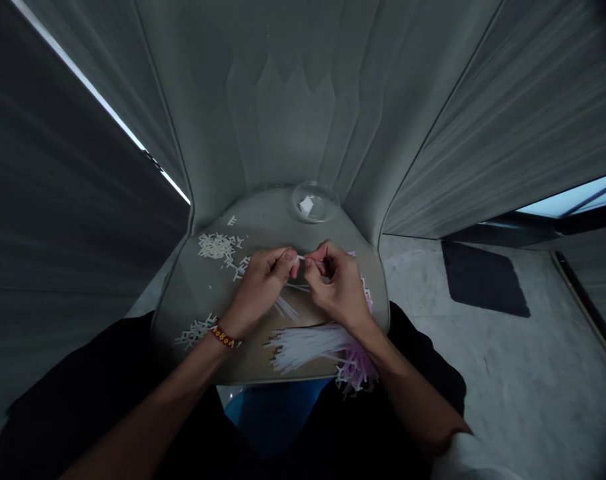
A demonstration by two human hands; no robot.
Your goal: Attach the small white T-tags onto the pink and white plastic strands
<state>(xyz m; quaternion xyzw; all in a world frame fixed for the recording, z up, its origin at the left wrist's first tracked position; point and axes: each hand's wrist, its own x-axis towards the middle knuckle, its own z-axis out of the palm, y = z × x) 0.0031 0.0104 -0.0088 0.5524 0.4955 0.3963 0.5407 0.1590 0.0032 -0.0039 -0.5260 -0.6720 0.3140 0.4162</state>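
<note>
At the centre of the frame, over the chair seat (277,230), the left hand (263,280) and right hand (345,290) pinch a thin pale piece (301,258) between their fingertips. Its ends are hidden by the fingers, so I can't tell how firmly each grips; an uneven pull could bend it or make it spring loose.

Lower right of centre, the bundle of white and pink sticks (310,343) lies beneath the right forearm, its pink end reaching past the seat's front edge. A dropped elbow or shifted knee might sweep some off. At left, the upper heap of white bits (217,246) is loose, and the lower heap (195,331) sits right by the left wrist, where a bracelet (225,337) could drag bits along. The clear dish (317,202), near the backrest, seems safer.
</note>
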